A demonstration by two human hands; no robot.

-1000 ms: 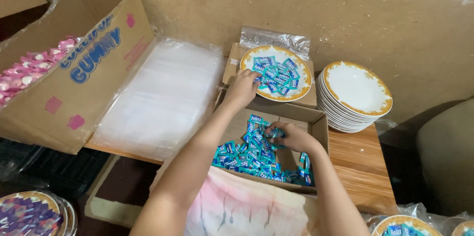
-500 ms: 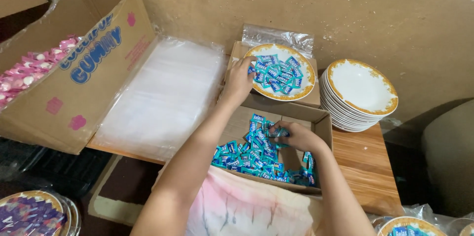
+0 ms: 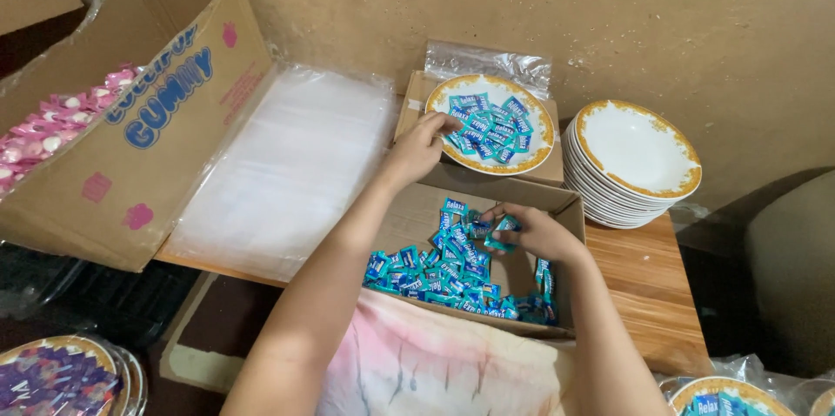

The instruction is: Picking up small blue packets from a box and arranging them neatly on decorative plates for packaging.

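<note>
Candy packets point(image 3: 439, 268), small and blue, lie heaped in one open cardboard box point(image 3: 570, 207) in front of the person; too many to count. A second lot of the same blue packets sits on one gold-rimmed plate point(image 3: 544, 133), roughly two dozen, overlapping so the exact number cannot be told. That plate rests on a flat carton with a crumpled clear bag point(image 3: 487, 59) behind it.

Left hand point(image 3: 417, 148) reaches to the near edge of the filled plate, fingers curled together at the rim and touching the packets there; whether it pinches one cannot be told. Right hand point(image 3: 531, 231) is down inside the box, fingers pinched around a few blue packets held just above the heap.

To the right of the filled plate stands one stack of empty plates point(image 3: 635, 155), about ten deep, on the wooden table point(image 3: 652, 294). To the left lies one thick pile of clear plastic bags point(image 3: 287, 168), and beyond it one large carton point(image 3: 148, 137) tipped on its side, holding pink candies point(image 3: 52, 124). At the lower left corner is a short stack of plates topped with purple candies point(image 3: 52, 377); at the lower right, another plate of blue packets point(image 3: 718, 399), partly cut off. A pale tie-dyed cloth point(image 3: 435, 364) over the person's lap hides the box's near wall.
</note>
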